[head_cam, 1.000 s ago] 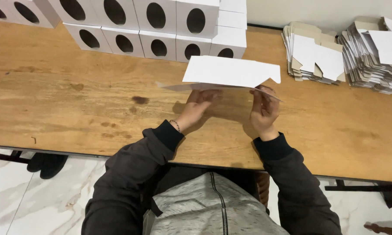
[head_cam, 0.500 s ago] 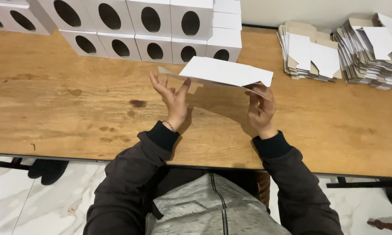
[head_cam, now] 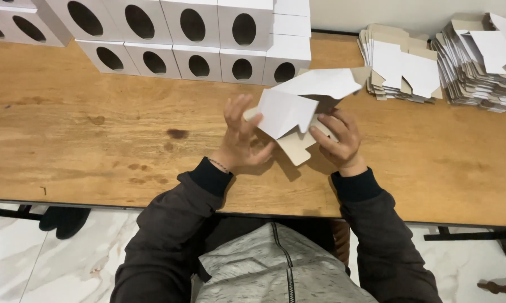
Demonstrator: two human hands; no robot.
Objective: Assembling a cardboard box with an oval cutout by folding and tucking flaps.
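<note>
A white cardboard box blank [head_cam: 298, 104], partly opened into shape, is held above the wooden table [head_cam: 95, 146] between both hands. My left hand [head_cam: 241, 140] grips its left side, thumb on the white panel. On the lower right side my right hand [head_cam: 338, 137] has its fingers on the flaps. A brown inner flap hangs down between the hands. The blank's upper panel tilts up toward the back.
Rows of assembled white boxes [head_cam: 197, 33] with oval cut-outs stand stacked along the table's far edge. Two piles of flat box blanks [head_cam: 401, 70] [head_cam: 483, 59] lie at the back right. The table's near edge runs just in front of my body.
The flat blank, held by the right hand alone half a second ago, is now gripped by both hands and partly opened into a box shape.
</note>
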